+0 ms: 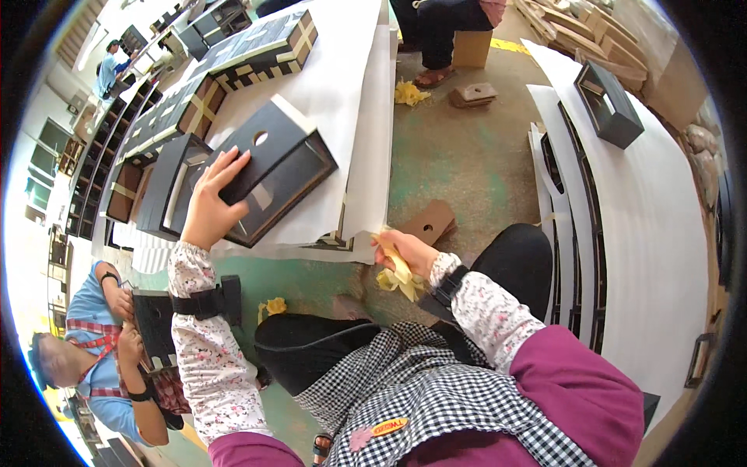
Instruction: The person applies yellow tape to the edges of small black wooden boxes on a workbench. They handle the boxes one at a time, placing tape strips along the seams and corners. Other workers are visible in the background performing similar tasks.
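Observation:
On the white-covered table at the left lies a black box [268, 175] with a round hole in one face and a framed front. My left hand [214, 194] grips its near left part, fingers over the holed face and thumb apart by the frame. Another black box [167, 187] stands against it on the left. Off the table's near right corner, my right hand [408, 253] is closed around a crumpled strip of yellow masking tape [399, 272], whose loose end hangs below the fingers.
Taped rows of dark boxes [261, 54] line the table's far side. At right, a white-covered stack [646, 210] carries a black frame box [607, 105]. Brown boards [428, 222] and yellow tape scraps [410, 93] lie on the floor. A co-worker [109, 342] handles a dark box at lower left.

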`<state>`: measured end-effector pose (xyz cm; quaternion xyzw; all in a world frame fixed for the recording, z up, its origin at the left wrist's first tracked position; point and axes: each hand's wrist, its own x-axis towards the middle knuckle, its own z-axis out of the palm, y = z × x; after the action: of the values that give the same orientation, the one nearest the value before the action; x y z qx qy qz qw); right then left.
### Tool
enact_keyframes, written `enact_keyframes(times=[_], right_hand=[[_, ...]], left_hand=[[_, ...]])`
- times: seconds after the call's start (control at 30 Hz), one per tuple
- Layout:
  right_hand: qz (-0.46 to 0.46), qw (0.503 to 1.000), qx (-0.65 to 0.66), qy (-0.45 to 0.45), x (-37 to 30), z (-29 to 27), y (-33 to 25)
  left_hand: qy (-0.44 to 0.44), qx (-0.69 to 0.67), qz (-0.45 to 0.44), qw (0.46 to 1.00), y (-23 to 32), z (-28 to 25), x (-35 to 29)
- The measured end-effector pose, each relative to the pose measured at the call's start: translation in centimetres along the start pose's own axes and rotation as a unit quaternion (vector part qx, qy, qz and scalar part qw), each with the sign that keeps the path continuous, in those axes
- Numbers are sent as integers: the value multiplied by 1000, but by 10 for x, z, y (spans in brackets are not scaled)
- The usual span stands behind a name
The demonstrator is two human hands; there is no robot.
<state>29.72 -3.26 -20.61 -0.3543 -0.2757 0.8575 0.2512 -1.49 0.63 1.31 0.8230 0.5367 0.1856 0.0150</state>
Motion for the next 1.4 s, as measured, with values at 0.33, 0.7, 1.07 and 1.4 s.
enact_keyframes(times=[0.33, 0.7, 1.07, 1.4], right_hand=[[-211, 972, -72, -70, -100, 43, -39], [-208, 950, -156, -171, -86, 52, -51], [-255, 903, -313, -150, -85, 59, -48], [-376, 914, -127, 85, -70, 24, -54]], left_hand=[[-1, 184, 35, 982, -25, -18, -26], [67, 15, -4, 998, 43, 1, -31], [31, -319, -91, 943, 143, 56, -44], [8, -257, -26, 966, 167, 18, -51]])
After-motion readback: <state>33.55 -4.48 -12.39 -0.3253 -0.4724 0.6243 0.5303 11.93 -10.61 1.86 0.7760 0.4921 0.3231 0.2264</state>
